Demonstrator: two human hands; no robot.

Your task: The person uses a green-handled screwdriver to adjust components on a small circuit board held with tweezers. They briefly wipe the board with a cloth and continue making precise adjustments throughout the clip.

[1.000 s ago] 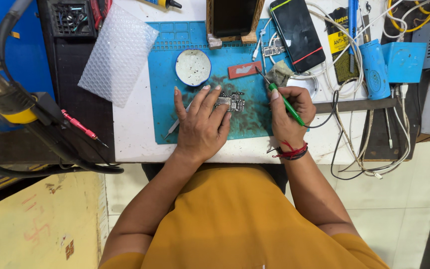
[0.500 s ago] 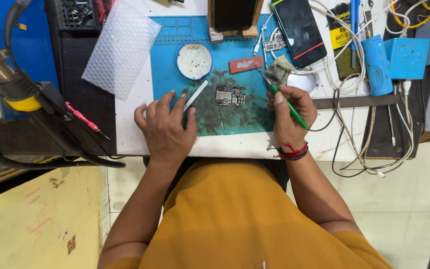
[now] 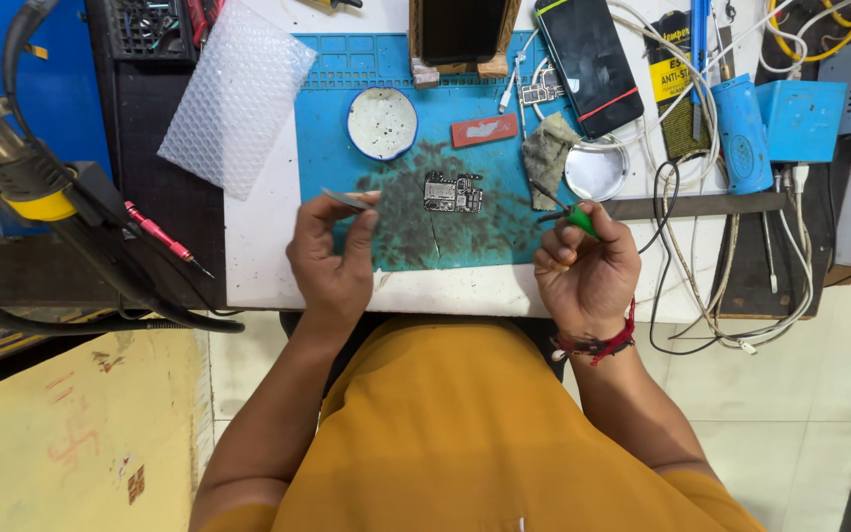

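1. The left hand (image 3: 332, 258) is pinching a slim grey tool, probably tweezers (image 3: 345, 199), at the near left edge of the blue mat (image 3: 332, 148).
2. The right hand (image 3: 583, 268) is gripping a green-handled tool (image 3: 575, 217), its dark tip hanging over the mat's right side.
3. The circuit board (image 3: 453, 192) is lying untouched on the stained middle of the mat, between both hands.
4. This looks like the tooling-up step; working the board would call for bringing both tips onto it steadily.
5. Farther off, a white dish (image 3: 382, 123), a red block (image 3: 484, 130) and a phone (image 3: 588, 61) are resting.
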